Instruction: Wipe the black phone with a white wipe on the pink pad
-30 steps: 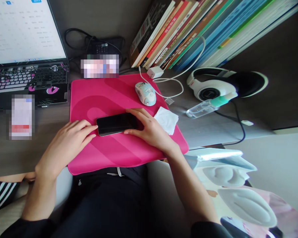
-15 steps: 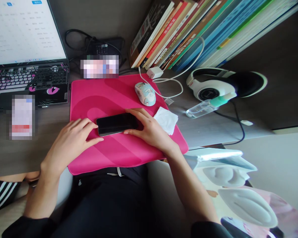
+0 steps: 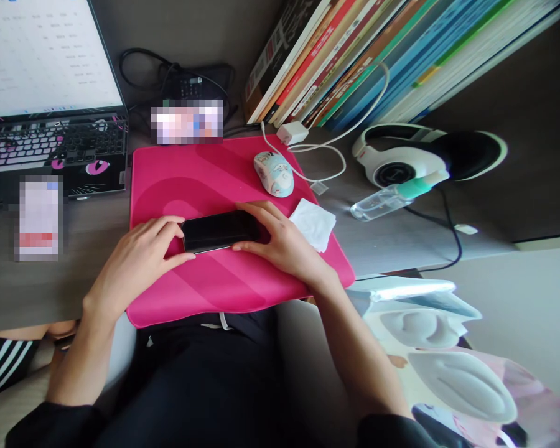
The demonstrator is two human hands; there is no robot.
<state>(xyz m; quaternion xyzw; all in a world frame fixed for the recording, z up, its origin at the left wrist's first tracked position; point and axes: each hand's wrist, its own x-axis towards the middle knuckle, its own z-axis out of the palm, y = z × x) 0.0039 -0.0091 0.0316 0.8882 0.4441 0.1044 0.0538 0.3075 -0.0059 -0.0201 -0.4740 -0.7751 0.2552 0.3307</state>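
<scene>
A black smartphone (image 3: 219,231) lies flat and sideways on a pink desk mat (image 3: 205,289), its screen dark. My left hand (image 3: 142,258) grips its left end, fingertips on the upper corner and thumb at the lower edge. Around the other end, my right hand (image 3: 280,239) has its fingers along the far edge and its thumb on the near edge. Just past the right hand, a folded white cloth (image 3: 313,224) rests partly on the mat. A patterned light-blue mouse (image 3: 274,174) sits farther back on the mat.
An open laptop (image 3: 51,149) stands at the left, with a blurred item (image 3: 38,214) before it. Books (image 3: 317,68) line the back. A white charger (image 3: 292,132) with cable, a spray bottle (image 3: 382,202) and headphones (image 3: 396,158) are on the right. Bags (image 3: 415,298) hang below the desk's right side.
My left hand has moved slightly right and its thumb has closed in on the phone's left end. My right hand keeps its hold. The view has shifted slightly.
</scene>
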